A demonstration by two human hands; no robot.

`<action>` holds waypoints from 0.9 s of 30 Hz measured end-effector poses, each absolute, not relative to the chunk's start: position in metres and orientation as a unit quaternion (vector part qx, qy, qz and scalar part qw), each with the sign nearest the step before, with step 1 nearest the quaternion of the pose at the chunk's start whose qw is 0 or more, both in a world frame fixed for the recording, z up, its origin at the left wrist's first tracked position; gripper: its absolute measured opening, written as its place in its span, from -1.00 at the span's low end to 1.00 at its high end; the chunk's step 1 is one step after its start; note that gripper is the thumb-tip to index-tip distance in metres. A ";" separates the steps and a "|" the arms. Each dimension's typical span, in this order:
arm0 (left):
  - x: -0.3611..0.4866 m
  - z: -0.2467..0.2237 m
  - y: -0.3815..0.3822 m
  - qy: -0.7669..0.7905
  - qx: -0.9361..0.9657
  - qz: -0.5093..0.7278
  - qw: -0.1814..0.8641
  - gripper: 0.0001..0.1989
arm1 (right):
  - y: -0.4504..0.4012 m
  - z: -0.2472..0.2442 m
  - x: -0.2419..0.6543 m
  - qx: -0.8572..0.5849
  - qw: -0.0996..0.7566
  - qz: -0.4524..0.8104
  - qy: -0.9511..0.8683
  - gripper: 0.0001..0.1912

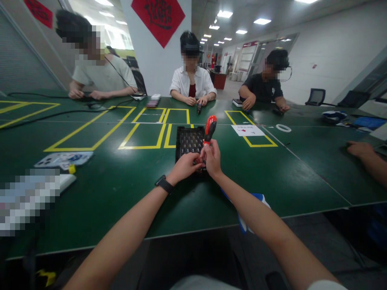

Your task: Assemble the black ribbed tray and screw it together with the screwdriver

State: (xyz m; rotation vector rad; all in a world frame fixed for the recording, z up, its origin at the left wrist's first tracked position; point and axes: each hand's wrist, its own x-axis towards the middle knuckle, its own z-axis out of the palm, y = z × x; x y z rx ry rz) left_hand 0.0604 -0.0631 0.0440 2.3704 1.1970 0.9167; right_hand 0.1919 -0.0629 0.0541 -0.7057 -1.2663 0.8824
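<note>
In the head view, a screwdriver [210,129] with a red and black handle stands nearly upright over the near end of a black tray [179,141]. My right hand [212,158] is closed around the lower part of it, and the handle sticks up above the fingers. The tray holds rows of small metal pieces, perhaps driver bits. My left hand [188,166], with a dark band on the wrist, rests at the tray's near edge. Its fingers are pinched together beside the screwdriver's shaft. Whatever they hold is too small to make out, and the screwdriver's tip is hidden.
The green table [133,193] carries yellow tape outlines. Left lie a patterned flat object [65,159] and a pixelated pale item. A white sheet [248,130] and tape ring [283,128] lie right. Blue-white cloth [260,197] sits under my right forearm. Several people work around the table.
</note>
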 end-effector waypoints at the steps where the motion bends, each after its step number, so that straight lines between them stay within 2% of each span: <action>1: 0.060 0.044 -0.063 0.422 0.833 0.319 0.161 -0.82 | -0.063 0.054 0.192 -0.309 0.660 0.395 -0.560 -0.76; 8: 0.059 0.043 -0.062 0.396 0.844 0.319 0.170 -0.90 | -0.060 0.053 0.193 -0.308 0.657 0.395 -0.563 -0.75; 18: 0.061 0.043 -0.063 0.423 0.821 0.326 0.201 -0.81 | -0.063 0.052 0.191 -0.325 0.672 0.356 -0.562 -0.77; 27: 0.060 0.044 -0.065 0.409 0.838 0.304 0.196 -0.85 | -0.061 0.051 0.192 -0.332 0.663 0.358 -0.567 -0.76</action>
